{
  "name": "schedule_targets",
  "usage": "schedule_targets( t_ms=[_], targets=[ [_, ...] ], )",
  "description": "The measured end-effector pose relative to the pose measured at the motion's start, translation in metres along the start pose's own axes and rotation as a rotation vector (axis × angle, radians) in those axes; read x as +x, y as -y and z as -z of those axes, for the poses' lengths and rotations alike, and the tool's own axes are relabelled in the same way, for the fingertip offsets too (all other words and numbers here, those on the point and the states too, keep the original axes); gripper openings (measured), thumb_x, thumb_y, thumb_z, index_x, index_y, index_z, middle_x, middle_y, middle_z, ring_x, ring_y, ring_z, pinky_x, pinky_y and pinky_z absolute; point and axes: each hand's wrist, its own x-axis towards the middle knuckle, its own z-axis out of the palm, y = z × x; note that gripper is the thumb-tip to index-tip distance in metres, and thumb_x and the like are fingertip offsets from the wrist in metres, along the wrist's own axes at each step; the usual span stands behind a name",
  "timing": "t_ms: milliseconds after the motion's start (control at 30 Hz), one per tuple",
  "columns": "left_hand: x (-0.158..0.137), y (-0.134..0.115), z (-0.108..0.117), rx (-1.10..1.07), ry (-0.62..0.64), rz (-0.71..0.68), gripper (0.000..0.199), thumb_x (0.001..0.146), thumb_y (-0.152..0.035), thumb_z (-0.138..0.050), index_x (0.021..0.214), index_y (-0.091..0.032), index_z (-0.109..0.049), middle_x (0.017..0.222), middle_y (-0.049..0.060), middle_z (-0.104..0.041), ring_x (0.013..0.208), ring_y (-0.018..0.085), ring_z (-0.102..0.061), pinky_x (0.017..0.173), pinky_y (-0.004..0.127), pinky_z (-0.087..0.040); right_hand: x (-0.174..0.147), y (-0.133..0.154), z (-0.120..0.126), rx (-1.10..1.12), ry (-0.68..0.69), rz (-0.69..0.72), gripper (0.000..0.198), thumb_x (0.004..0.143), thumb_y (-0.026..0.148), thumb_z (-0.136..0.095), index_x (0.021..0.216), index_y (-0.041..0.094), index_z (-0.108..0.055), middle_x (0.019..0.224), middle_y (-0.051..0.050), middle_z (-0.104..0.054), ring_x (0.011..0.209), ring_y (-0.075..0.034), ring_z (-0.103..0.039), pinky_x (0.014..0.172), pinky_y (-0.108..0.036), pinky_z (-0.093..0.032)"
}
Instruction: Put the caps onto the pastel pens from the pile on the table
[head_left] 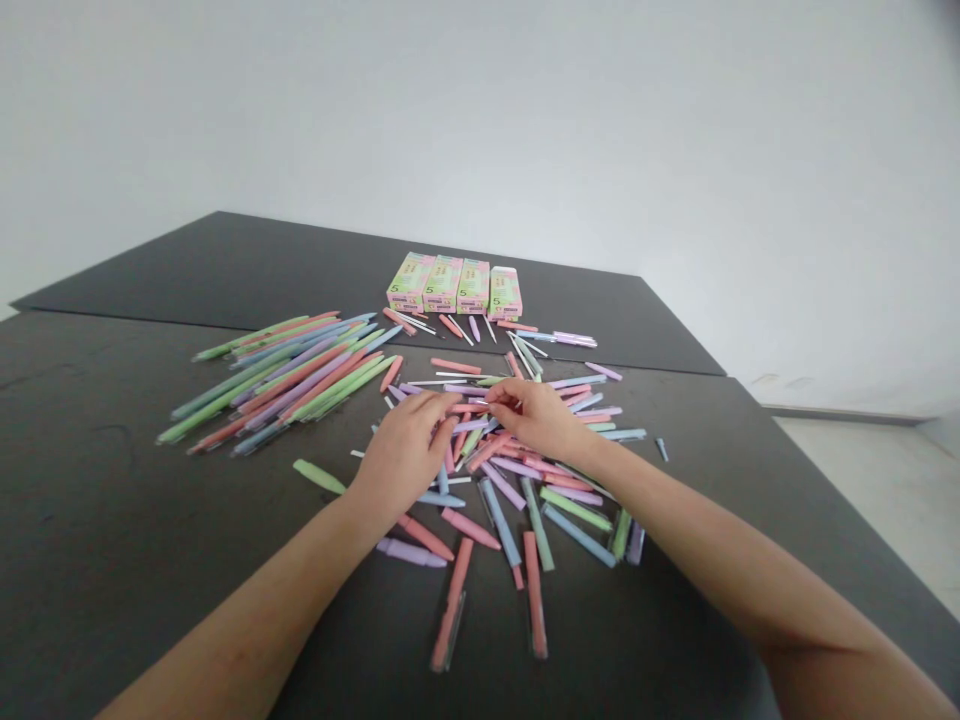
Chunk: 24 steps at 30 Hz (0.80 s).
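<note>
Over a heap of loose pen parts, my left hand (412, 440) is closed with its fingertips on a red pen barrel (468, 408). My right hand (536, 415) pinches a thin white pen refill (482, 403) at the barrel's right end. Whether the refill's tip is inside the barrel or just against it, I cannot tell. Below and around both hands lie pink, purple, blue and green barrels, such as a green barrel (576, 508) and a blue barrel (501, 522). Nearest to me are two red barrels with clear clip caps, one of them a red barrel (535, 590).
On the left, a pile of whole coloured pens (300, 375) lies on the dark table (112, 480). Several pink-and-green boxes (441, 284) stand in a row at the back, with white refills (491, 330) before them. A small blue piece (661, 449) lies to the right.
</note>
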Motion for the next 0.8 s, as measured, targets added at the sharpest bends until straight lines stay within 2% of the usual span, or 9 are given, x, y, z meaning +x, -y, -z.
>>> schedule_targets(
  t_ms=[67, 200, 400, 467, 567, 633, 700, 800],
  targets=[
    [0.000, -0.002, -0.001, -0.007, 0.008, -0.016, 0.030, 0.092, -0.021, -0.047, 0.119, -0.019, -0.062, 0.113, 0.008, -0.067, 0.103, 0.023, -0.063, 0.091, 0.036, -0.049, 0.001, 0.002, -0.002, 0.062, 0.032, 0.014, 0.014, 0.085, 0.013, -0.054, 0.090, 0.016, -0.067, 0.073, 0.000, -0.066, 0.063, -0.011, -0.056, 0.060, -0.022, -0.039],
    [-0.001, -0.004, -0.002, -0.043, 0.001, -0.029, 0.024, 0.093, -0.022, -0.047, 0.104, -0.019, -0.067, 0.101, 0.006, -0.072, 0.094, 0.021, -0.066, 0.086, 0.034, -0.050, 0.000, 0.008, -0.009, 0.174, 0.099, 0.050, 0.017, 0.087, 0.016, -0.053, 0.094, 0.017, -0.068, 0.078, 0.000, -0.066, 0.068, -0.012, -0.059, 0.064, -0.025, -0.045],
    [-0.001, -0.003, 0.002, -0.085, -0.007, 0.038, 0.019, 0.092, -0.026, -0.050, 0.098, -0.021, -0.067, 0.093, 0.003, -0.073, 0.086, 0.019, -0.068, 0.080, 0.030, -0.051, 0.006, 0.012, -0.010, 0.169, 0.163, 0.106, 0.016, 0.087, 0.018, -0.054, 0.094, 0.017, -0.068, 0.077, 0.000, -0.067, 0.066, -0.012, -0.060, 0.065, -0.026, -0.048],
    [-0.001, -0.001, 0.003, -0.082, 0.002, 0.036, 0.019, 0.092, -0.024, -0.048, 0.097, -0.021, -0.066, 0.094, 0.003, -0.072, 0.088, 0.019, -0.067, 0.082, 0.030, -0.050, 0.021, 0.003, -0.002, 0.082, 0.137, 0.155, 0.017, 0.085, 0.017, -0.054, 0.092, 0.017, -0.070, 0.081, -0.001, -0.070, 0.072, -0.014, -0.062, 0.071, -0.027, -0.048],
    [-0.001, 0.001, 0.002, -0.041, -0.012, 0.031, 0.021, 0.093, -0.025, -0.046, 0.094, -0.019, -0.066, 0.094, 0.006, -0.068, 0.092, 0.020, -0.064, 0.085, 0.033, -0.049, 0.058, -0.023, 0.013, -0.167, -0.088, 0.128, 0.032, 0.082, 0.008, -0.045, 0.101, 0.016, -0.070, 0.102, -0.006, -0.071, 0.092, -0.019, -0.063, 0.087, -0.032, -0.047],
    [-0.001, 0.002, 0.001, -0.018, -0.015, 0.035, 0.022, 0.094, -0.026, -0.046, 0.093, -0.018, -0.066, 0.094, 0.007, -0.066, 0.093, 0.021, -0.063, 0.086, 0.034, -0.049, 0.088, -0.044, 0.019, -0.342, -0.158, 0.070, 0.044, 0.079, 0.001, -0.040, 0.112, 0.011, -0.067, 0.120, -0.012, -0.066, 0.112, -0.022, -0.058, 0.100, -0.033, -0.041],
    [-0.001, 0.002, 0.000, -0.009, -0.006, 0.038, 0.022, 0.094, -0.026, -0.046, 0.093, -0.018, -0.066, 0.094, 0.007, -0.064, 0.094, 0.021, -0.061, 0.087, 0.035, -0.048, 0.113, -0.063, 0.019, -0.469, -0.095, 0.018, 0.050, 0.079, -0.001, -0.038, 0.121, 0.007, -0.063, 0.128, -0.015, -0.062, 0.119, -0.023, -0.055, 0.103, -0.032, -0.039],
    [-0.001, 0.004, 0.000, -0.001, 0.008, 0.037, 0.021, 0.094, -0.024, -0.047, 0.093, -0.018, -0.066, 0.095, 0.006, -0.064, 0.094, 0.021, -0.061, 0.086, 0.035, -0.048, 0.136, -0.079, 0.011, -0.592, -0.013, -0.051, 0.050, 0.079, 0.000, -0.039, 0.125, 0.007, -0.059, 0.127, -0.018, -0.062, 0.115, -0.026, -0.057, 0.099, -0.034, -0.041]
  ],
)
